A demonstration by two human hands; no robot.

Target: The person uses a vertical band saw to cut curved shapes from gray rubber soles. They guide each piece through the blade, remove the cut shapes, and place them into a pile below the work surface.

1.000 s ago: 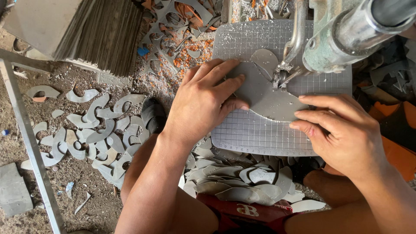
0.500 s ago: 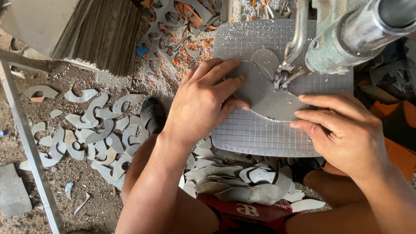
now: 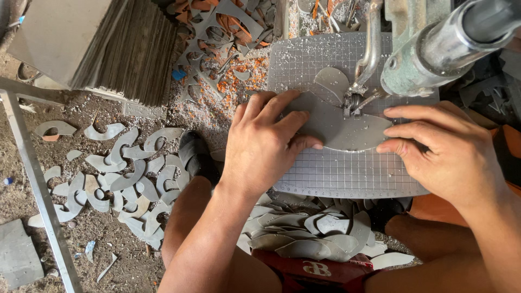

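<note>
A thin grey sheet [image 3: 347, 127], smooth and dull, lies flat on the tabletop [image 3: 347, 173], a pale plate scored with a fine grid and a ruled scale along its near edge. The sheet's near edge runs in a long curve; a rounded lobe of it sticks out past the cutter. The left hand [image 3: 266, 144] rests palm down on the sheet's left part, fingers spread and flat, pinning it rather than gripping it. The right hand [image 3: 439, 149] lies on the right side, fingers nearly straight, their tips pressing the sheet's right edge; it clasps nothing either. Between the two hands the cutter [image 3: 354, 100], a small dark metal head under a bent steel rod, meets the sheet. Above the right hand juts a thick steel cylinder [image 3: 434, 46], worn and greenish at its collar.

Just below the tabletop, between the person's knees, curved grey offcuts [image 3: 309, 233] heap on a red box with a pale emblem. More crescent-shaped scraps [image 3: 125, 173] lie scattered on the dusty floor [image 3: 108, 249] to the left. Up left stands a thick stack of grey sheets [image 3: 125, 49], edges showing as fine lines. Orange crumbs and cut-out scraps [image 3: 222, 38] litter the ground beyond the tabletop.
</note>
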